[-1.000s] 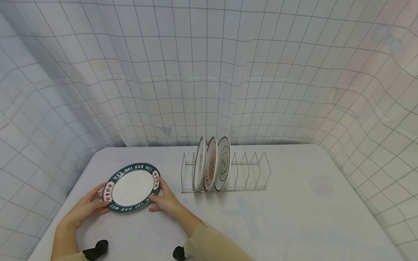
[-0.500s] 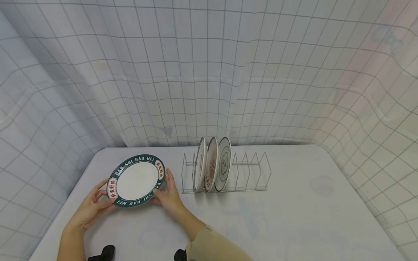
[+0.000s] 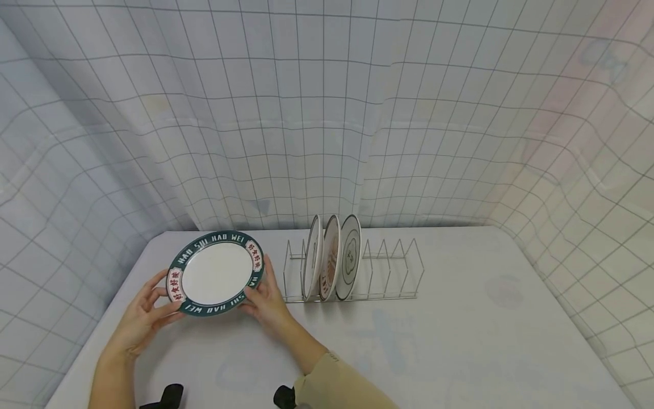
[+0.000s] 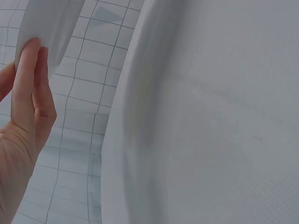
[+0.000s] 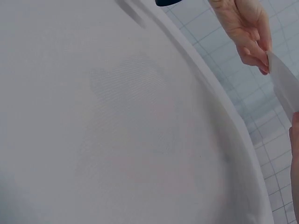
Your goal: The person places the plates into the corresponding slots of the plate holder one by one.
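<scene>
A round plate (image 3: 217, 272) with a white centre and a green lettered rim is held up over the left part of the table, its face tilted toward me. My left hand (image 3: 138, 321) pinches its left edge, thumb on the front and fingers behind. At the lower right edge, my right hand (image 3: 271, 304) grips the rim the same way. The left wrist view has the plate's pale underside (image 4: 49, 30) against the left fingers. Both hands appear on the plate in the right wrist view, where the right hand (image 5: 295, 144) is largely cut off.
A wire dish rack (image 3: 388, 296) stands right of the hands. Three plates stand upright in its left slots: a left plate (image 3: 312, 261), a middle plate (image 3: 331, 261) and a right plate (image 3: 349, 261). Checked curtains (image 3: 327, 142) enclose the white table (image 3: 460, 329).
Both hands have raised the plate off the table and moved it away from me and slightly right. Its face is more tilted toward me now. The rack and its plates have stayed put.
</scene>
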Motion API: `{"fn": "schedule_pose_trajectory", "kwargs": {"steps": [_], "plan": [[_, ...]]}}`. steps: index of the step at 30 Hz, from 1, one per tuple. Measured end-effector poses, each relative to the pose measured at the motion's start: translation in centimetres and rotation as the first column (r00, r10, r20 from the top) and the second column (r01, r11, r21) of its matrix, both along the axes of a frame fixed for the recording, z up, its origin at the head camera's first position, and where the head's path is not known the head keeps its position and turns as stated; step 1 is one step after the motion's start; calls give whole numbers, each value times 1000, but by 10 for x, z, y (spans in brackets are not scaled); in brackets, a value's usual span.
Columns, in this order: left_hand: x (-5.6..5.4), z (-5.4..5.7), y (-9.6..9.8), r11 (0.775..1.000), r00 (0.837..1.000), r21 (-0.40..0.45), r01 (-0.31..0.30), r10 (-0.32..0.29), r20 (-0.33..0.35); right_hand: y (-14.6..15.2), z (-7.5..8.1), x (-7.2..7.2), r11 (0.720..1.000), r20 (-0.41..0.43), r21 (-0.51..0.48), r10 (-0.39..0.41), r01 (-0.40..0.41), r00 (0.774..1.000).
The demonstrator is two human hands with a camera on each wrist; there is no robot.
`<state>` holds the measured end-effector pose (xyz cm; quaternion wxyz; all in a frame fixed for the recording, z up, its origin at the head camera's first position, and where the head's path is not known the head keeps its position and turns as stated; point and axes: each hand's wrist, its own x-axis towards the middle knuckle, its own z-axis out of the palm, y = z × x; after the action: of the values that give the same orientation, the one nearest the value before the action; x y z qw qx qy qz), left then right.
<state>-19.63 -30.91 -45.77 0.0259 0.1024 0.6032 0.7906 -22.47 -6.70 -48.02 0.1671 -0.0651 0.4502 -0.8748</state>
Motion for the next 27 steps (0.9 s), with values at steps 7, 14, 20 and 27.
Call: {"fn": "schedule_pose_trajectory", "kwargs": {"steps": [7,14,20,27], "plan": [[0,4,6,998,999,57,12,-10,-33,6,11,2,999,-54,-26,29,-31,998],[-2,11,13,999,999,41,21,-20,-34,17,31,2,999,-130,43,29,-23,991],[-5,24,27,999,996,3,45,-45,-75,34,65,8,991,-249,115,-38,69,968],[-16,30,52,995,988,16,98,-95,-119,68,110,13,971,-359,107,-162,213,919]]}}
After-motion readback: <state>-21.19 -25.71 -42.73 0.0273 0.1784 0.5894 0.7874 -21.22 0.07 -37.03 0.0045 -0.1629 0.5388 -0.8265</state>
